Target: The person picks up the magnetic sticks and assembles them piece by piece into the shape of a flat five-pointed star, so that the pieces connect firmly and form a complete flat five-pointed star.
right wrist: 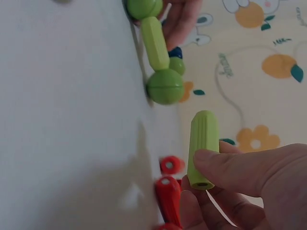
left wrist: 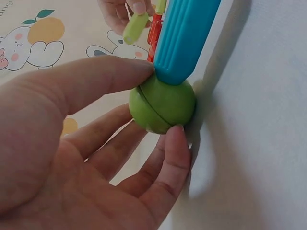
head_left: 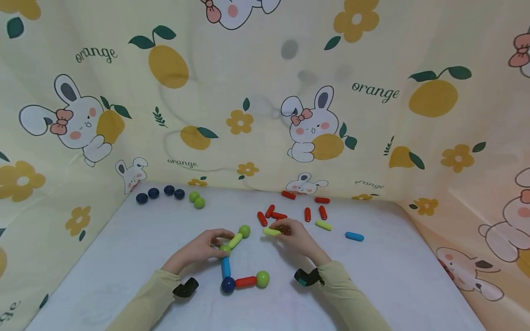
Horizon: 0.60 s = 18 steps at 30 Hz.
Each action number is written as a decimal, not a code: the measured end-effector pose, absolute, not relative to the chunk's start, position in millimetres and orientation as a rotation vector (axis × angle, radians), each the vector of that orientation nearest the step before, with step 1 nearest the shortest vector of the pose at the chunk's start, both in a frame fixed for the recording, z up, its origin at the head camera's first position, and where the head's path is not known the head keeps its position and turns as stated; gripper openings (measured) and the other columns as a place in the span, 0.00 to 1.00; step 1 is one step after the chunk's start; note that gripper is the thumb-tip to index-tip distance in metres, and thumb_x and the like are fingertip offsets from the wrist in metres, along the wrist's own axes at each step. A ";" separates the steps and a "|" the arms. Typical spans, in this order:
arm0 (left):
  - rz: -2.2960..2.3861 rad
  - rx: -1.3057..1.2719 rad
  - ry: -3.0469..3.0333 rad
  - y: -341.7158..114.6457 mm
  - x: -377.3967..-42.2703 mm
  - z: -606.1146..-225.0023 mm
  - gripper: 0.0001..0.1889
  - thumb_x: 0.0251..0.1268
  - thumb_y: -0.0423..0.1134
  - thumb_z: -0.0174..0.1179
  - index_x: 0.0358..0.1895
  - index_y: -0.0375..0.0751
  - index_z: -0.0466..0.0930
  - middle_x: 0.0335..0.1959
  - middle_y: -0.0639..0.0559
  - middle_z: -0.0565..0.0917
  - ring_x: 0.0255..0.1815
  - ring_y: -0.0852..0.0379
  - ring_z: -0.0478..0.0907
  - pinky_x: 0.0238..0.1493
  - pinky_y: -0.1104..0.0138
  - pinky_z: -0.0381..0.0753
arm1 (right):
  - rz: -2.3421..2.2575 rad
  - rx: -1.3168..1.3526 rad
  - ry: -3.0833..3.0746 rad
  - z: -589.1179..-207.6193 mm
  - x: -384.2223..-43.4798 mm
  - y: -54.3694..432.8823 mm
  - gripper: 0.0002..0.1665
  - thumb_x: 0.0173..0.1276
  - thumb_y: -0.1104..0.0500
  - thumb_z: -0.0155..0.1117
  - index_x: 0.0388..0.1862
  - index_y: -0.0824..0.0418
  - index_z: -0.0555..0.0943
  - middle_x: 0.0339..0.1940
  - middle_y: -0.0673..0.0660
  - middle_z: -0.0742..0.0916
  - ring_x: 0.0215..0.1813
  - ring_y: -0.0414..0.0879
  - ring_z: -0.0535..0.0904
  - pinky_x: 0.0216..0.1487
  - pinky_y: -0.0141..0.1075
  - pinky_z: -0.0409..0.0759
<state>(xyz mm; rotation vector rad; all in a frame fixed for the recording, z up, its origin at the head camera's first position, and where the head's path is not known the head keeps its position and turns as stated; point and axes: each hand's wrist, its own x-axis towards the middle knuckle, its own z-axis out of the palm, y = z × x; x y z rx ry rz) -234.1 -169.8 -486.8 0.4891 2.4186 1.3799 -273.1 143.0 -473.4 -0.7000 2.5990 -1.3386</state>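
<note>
1. Head: we log left hand [head_left: 202, 249] pinching the green ball [head_left: 225, 251], presumably steadying the joined chain [head_left: 225, 269]; right hand [head_left: 297, 236] pinches a lime stick [head_left: 271, 232], right of green ball.
2. Left wrist: we see grip closed around green ball, blue stick [left wrist: 186, 40] meeting it.
3. Right wrist: grip closed on lime stick, apart from green ball; both ends show, likely held so nothing blocks them.
</note>
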 end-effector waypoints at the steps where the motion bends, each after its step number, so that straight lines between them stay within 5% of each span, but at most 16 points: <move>1: 1.386 0.493 2.414 -169.6 -233.7 -486.2 0.25 0.58 0.36 0.67 0.60 0.46 0.75 0.59 0.50 0.76 0.52 0.48 0.73 0.51 0.54 0.76 | -1.329 -0.705 2.597 -474.5 -273.5 140.3 0.17 0.63 0.71 0.64 0.50 0.58 0.83 0.46 0.50 0.84 0.48 0.47 0.78 0.52 0.42 0.78; 18: 1.325 0.489 2.429 -167.7 -233.7 -483.2 0.25 0.57 0.36 0.67 0.60 0.43 0.76 0.56 0.49 0.77 0.48 0.50 0.73 0.46 0.59 0.78 | -1.287 -0.695 2.557 -488.5 -285.8 116.7 0.16 0.62 0.68 0.66 0.49 0.56 0.83 0.45 0.50 0.84 0.46 0.45 0.79 0.50 0.38 0.79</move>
